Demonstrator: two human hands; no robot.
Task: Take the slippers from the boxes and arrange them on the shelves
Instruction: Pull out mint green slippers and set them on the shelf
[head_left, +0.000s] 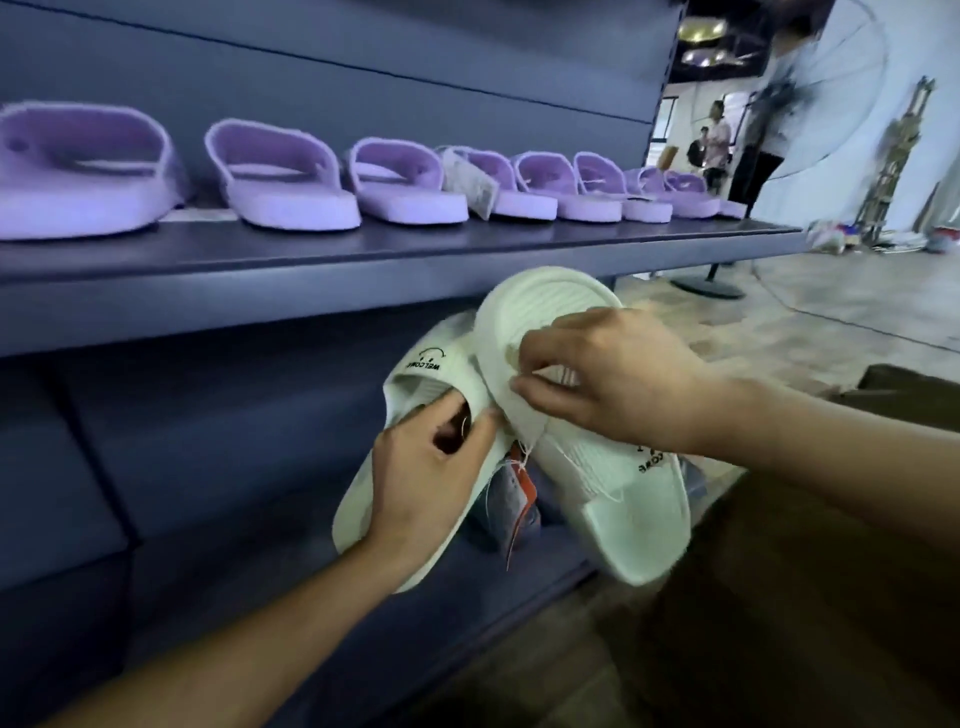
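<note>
The pair of white slippers (623, 499) is held in front of the lower shelf (332, 654), joined by string with an orange tag (521, 480); the left hand (426, 483) grips one slipper; the right hand (618, 384) pinches the other's edge; seemingly separating them; next, part them and set both below the lilac slippers (280, 176).

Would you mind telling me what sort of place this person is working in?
Most likely a shop or showroom being stocked: a display shelf carries a row of purple slippers, and the left hand and right hand hold a white pair with a tag attached.
</note>
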